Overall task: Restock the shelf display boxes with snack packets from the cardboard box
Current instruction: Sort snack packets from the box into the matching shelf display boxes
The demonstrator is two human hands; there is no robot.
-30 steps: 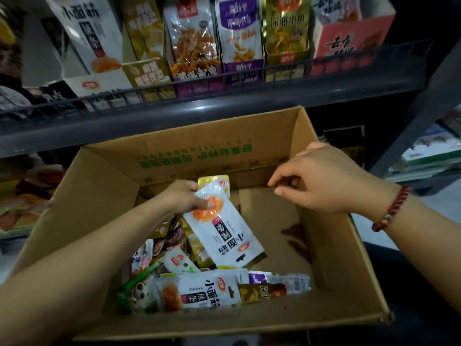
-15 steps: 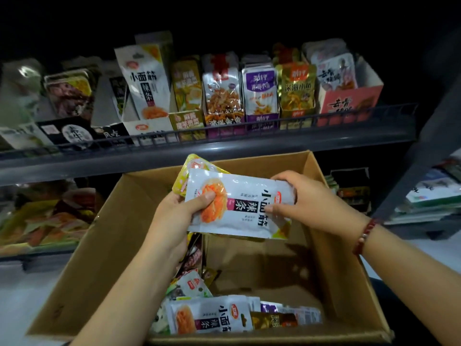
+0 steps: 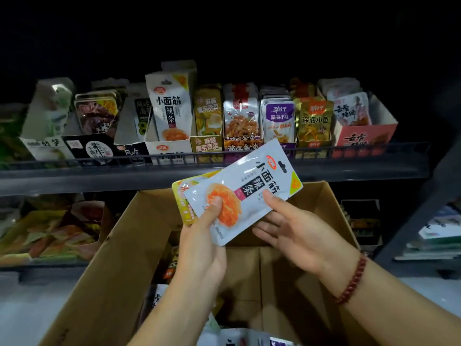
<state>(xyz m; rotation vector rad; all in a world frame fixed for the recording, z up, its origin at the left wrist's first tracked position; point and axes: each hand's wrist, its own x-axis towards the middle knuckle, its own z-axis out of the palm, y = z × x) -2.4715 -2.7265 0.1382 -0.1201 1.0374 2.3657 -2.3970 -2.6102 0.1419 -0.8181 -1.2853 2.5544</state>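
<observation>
My left hand (image 3: 204, 236) grips a white snack packet (image 3: 252, 188) with an orange picture, and a yellow packet (image 3: 182, 198) lies behind it in the same grip. They are held above the open cardboard box (image 3: 112, 270), just below the shelf rail. My right hand (image 3: 294, 233) is under the white packet's lower right edge, its thumb on the packet and its fingers spread. On the shelf stands a white display box (image 3: 172, 148) holding a matching white packet (image 3: 169, 111). More packets lie at the bottom of the cardboard box (image 3: 237, 338).
Several other display boxes line the shelf: a yellow-brown one (image 3: 207, 143), purple packets (image 3: 278, 118), gold packets (image 3: 315, 121) and a red box (image 3: 364, 138). A dark wire rail (image 3: 224, 158) fronts the shelf. A lower shelf of packets (image 3: 45, 236) sits at left.
The two packets came up out of the cardboard box and tilted toward the shelf. My right hand slid from the packet's top end to its underside. The view rose toward the shelf.
</observation>
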